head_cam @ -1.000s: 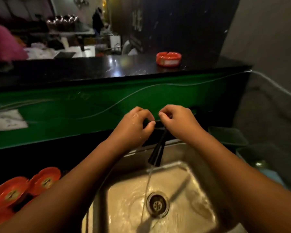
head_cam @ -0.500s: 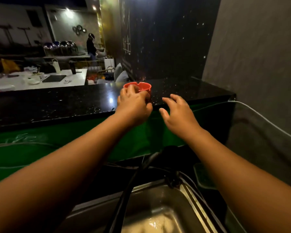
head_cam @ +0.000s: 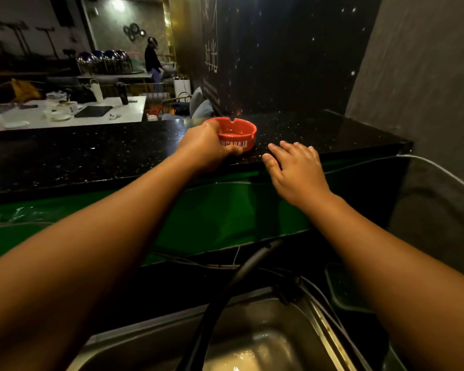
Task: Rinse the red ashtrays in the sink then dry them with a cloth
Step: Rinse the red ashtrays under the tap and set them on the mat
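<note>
head view, looking forward and down. the left hand reaches across to the black speckled counter and grips the red ashtray: the thumb is pressed against the near side wall, just below the white lettering, and the fingers curl over the left part of the rim. the ashtray stands upright close to the counter's front edge, its notched rim facing up; whether its base is in contact with the counter cannot be told. the right hand holds nothing, its wet fingers straight and slightly spread, palm down over the counter's front edge just right of the ashtray and apart from it; contact with the counter cannot be told. below the counter runs a green panel, crossed by a thin white cable. at the bottom of the view lies the steel sink, its floor wet, with a black curved faucet arching over it between the two forearms. a green tray sits right of the sink, partly hidden by the right forearm. beyond the counter, a white table carries dishes, and a person stands far back near a row of domed metal servers.
</note>
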{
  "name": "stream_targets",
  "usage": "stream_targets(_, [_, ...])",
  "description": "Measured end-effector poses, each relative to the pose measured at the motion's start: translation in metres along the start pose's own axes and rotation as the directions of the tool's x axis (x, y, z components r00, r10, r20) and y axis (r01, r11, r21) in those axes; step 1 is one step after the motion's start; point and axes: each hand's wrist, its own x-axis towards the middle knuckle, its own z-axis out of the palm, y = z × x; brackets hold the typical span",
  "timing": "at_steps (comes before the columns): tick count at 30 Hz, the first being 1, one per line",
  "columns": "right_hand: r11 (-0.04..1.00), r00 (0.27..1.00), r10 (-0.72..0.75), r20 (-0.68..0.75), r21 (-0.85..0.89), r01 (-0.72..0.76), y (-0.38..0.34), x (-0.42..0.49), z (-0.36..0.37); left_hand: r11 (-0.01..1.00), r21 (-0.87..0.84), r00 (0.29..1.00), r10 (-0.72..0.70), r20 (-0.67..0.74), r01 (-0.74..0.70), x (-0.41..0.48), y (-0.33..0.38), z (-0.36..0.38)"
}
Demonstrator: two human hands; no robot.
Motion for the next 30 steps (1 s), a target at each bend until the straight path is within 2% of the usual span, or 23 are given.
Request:
stream_targets(3, [0.997,0.998,0.054,0.036,0.060,-0.056,-0.007,-0.004,-0.003,0.997,-0.011,0.994,0.079,-0.076,-0.080,-0.029,-0.001,-0.024])
stream_targets(4, [0.994,0.996,0.068,0.054,0.079,-0.072,-0.010,-0.007,-0.005,0.995,-0.057,0.993,0.074,-0.088,-0.079,-0.040,-0.003,-0.031])
stream_targets(6, [0.987,0.995,0.073,0.072,0.138,-0.083,-0.019,-0.016,-0.008,0.961,-0.275,0.998,0.015,-0.056,-0.030,-0.065,-0.009,-0.046])
stream_targets(9, [0.949,0.995,0.091,0.028,0.302,-0.095,-0.041,-0.040,-0.014,0.762,-0.647,0.999,-0.048,0.000,0.037,-0.114,-0.015,-0.059])
stream_targets(11, [0.919,0.995,0.099,0.022,0.382,-0.099,-0.058,-0.061,-0.016,0.684,-0.728,0.996,-0.083,-0.020,0.043,-0.146,-0.021,-0.062])
stream_targets(13, [0.901,0.996,0.076,0.042,0.426,-0.087,-0.075,-0.085,-0.014,0.642,-0.764,0.992,-0.124,-0.024,0.062,-0.176,-0.034,-0.060])
stream_targets(17, [0.864,0.992,0.057,0.111,0.493,-0.105,-0.098,-0.141,0.002,0.573,-0.790,0.959,-0.275,0.063,0.217,-0.234,-0.077,-0.038])
stream_targets(20, [0.859,0.993,0.082,0.091,0.499,-0.116,-0.108,-0.184,0.020,0.522,-0.790,0.923,-0.360,0.139,0.322,-0.279,-0.113,-0.021])
stream_targets(23, [0.831,0.988,0.119,0.096,0.535,-0.152,-0.117,-0.223,0.033,0.376,-0.832,0.890,-0.367,0.271,0.408,-0.320,-0.138,-0.009])
stream_targets(25, [0.798,0.978,0.125,0.164,0.570,-0.198,-0.124,-0.247,0.039,0.266,-0.824,0.829,-0.423,0.367,0.500,-0.344,-0.154,0.005])
stream_targets(28, [0.778,0.967,0.099,0.233,0.588,-0.222,-0.135,-0.280,0.052,0.272,-0.733,0.735,-0.524,0.432,0.624,-0.378,-0.174,0.038])
stream_targets(30, [0.726,0.934,0.116,0.337,0.614,-0.311,-0.137,-0.300,0.063,0.254,-0.678,0.673,-0.572,0.470,0.690,-0.395,-0.180,0.066])
